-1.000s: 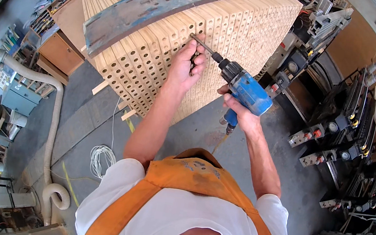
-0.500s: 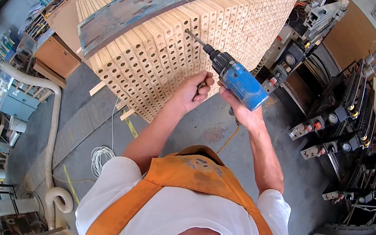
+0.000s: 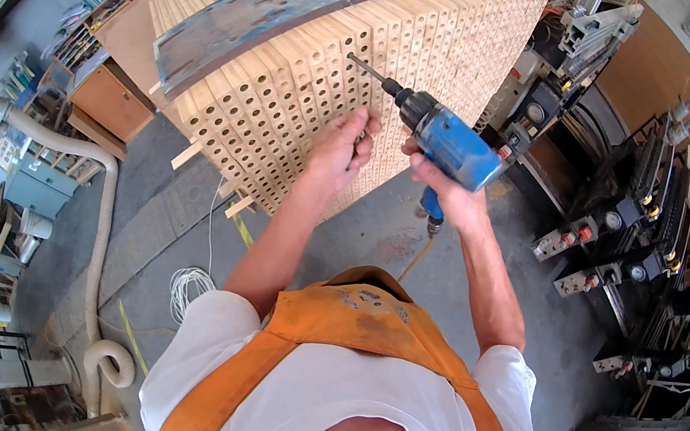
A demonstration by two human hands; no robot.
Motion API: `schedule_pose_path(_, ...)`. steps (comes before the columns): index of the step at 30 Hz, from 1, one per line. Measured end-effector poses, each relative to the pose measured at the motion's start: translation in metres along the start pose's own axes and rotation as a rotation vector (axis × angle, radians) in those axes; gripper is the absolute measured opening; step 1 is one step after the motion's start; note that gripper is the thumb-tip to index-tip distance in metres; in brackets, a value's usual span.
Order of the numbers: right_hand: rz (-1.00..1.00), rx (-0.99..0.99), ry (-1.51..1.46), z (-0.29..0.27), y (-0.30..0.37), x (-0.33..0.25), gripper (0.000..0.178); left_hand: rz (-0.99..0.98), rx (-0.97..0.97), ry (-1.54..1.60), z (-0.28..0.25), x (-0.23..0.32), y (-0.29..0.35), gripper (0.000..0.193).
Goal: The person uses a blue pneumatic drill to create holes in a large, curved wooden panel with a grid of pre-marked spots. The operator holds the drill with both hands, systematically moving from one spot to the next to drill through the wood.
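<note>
**Blue-and-black power drill [image 3: 454, 147] at pale, hole-riddled wooden block [image 3: 457, 51]; bare left hand [image 3: 337, 148] lowered**

Since one second ago, left hand drawn down from the slim grey metal drill bit [image 3: 366, 67]; since half a second ago, shifted slightly left, farther from the bare right hand [image 3: 457, 200]. Left fingers loosely curled around small dark pieces [image 3: 361, 137], too hidden to count. Right fingers wrapped around the handle of the one drill; body just above them. One bit, tip at a hole, up and ahead of the left fingers; depth impossible to tell. Farther up and left of those fingers, one worn blue-grey curved slab [image 3: 280, 10] on the block. Down and left of them, three pale wooden stubs [image 3: 187, 153]; farther down, one coil of white cable [image 3: 189, 290].
</note>
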State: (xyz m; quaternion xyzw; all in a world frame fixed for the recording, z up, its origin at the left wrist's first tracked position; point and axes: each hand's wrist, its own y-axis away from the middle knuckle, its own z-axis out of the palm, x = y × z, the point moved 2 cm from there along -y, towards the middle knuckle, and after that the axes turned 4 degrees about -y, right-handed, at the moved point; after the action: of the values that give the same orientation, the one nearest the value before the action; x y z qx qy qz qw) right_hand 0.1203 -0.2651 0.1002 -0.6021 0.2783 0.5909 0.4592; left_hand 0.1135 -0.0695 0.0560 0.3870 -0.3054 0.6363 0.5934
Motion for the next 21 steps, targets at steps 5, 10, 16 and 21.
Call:
schedule_pose_path(5,-0.095,-0.023,0.241,-0.016,0.025,0.014,0.028,0.092,-0.020,0.189,-0.004,0.037,-0.007,0.026)
schedule_pose_path(10,0.124,-0.165,-0.078,-0.042,0.026,0.020,0.035,0.080,-0.125,0.138,-0.008,0.039,0.001,0.026)
schedule_pose_path(16,0.041,-0.143,0.046,-0.047,0.032,0.027,0.033,0.082,-0.025,-0.212,-0.003,0.038,-0.014,0.031)
schedule_pose_path(21,-0.048,-0.112,0.036,-0.026,0.030,0.026,0.030,0.092,-0.040,0.060,0.006,0.047,-0.013,0.031)
